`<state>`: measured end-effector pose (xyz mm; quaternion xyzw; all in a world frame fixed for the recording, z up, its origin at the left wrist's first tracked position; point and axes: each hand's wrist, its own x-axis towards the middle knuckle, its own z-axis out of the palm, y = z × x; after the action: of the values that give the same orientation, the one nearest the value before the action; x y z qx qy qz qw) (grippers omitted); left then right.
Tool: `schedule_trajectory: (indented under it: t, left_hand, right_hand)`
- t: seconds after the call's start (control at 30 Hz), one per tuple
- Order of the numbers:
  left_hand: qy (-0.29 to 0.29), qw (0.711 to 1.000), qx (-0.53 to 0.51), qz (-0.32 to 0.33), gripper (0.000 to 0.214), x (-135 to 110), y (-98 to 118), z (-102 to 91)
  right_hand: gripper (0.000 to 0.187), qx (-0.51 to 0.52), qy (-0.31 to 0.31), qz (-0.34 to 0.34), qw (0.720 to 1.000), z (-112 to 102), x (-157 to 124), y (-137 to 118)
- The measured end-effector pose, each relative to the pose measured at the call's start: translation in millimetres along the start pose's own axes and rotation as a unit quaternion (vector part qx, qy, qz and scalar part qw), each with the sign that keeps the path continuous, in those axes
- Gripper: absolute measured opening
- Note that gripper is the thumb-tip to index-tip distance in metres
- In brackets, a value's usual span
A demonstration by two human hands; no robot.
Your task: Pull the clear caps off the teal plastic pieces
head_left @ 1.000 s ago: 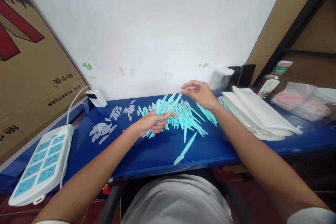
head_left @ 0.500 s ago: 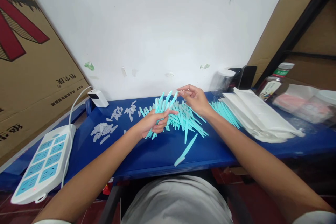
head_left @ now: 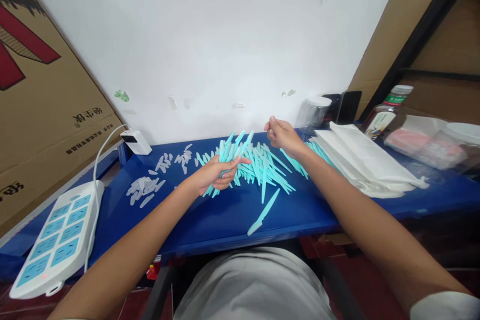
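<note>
My left hand (head_left: 217,175) is wrapped round a bunch of turquoise eyebrow razors (head_left: 234,146), their tips fanned out above the fingers. Behind and beside it, a heap of similar razors (head_left: 268,167) covers the middle of the blue table (head_left: 210,225). Up and to the right, my right hand (head_left: 279,134) is curled with its fingers together, apart from the bunch; whatever it may hold is too small to make out. One single razor (head_left: 263,212) lies near the front edge. Small translucent blade covers (head_left: 144,187) lie in loose piles on the left.
A white power strip (head_left: 56,240) and a white charger (head_left: 135,142) with a cable are at left. To the right lie white bags (head_left: 363,160), with more razors (head_left: 318,152) beside them. A clear jar (head_left: 317,112), a bottle (head_left: 386,112) and a tub (head_left: 459,142) stand behind.
My right hand has drawn back to the right, away from the razor tips, and its fingers have curled in. The left hand keeps its hold on the bunch. The view has shifted slightly.
</note>
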<state>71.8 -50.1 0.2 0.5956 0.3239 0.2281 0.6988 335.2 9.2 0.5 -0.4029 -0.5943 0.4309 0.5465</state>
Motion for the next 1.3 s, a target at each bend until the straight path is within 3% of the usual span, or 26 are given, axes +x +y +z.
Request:
schedule_trajectory:
  t: [0.27,0.6,0.97,1.13,1.3]
  left_hand:
    - [0.009,0.999,0.046,-0.02,0.058,1.2,-4.1,1.2]
    - [0.007,0.999,0.05,-0.013,0.058,4.2,-8.9,-0.1]
    - [0.001,0.998,0.053,-0.041,0.061,3.1,-6.3,2.6]
    - [-0.001,0.998,0.058,-0.04,0.062,3.3,-6.4,3.6]
    - [-0.001,0.998,0.055,-0.04,0.061,3.5,-7.6,3.7]
  right_hand:
    - [0.024,0.132,-0.092,0.119,0.98,-2.4,-3.3,-8.8]
    - [0.042,-0.016,-0.098,0.0,0.995,-7.1,-4.2,-6.3]
    - [0.058,-0.052,0.001,-0.015,0.999,-6.6,-5.5,-12.5]
    - [0.058,0.014,0.003,0.019,1.0,-5.3,-4.2,-13.0]
    - [0.047,-0.014,-0.019,0.011,1.0,-1.5,-7.2,-13.9]
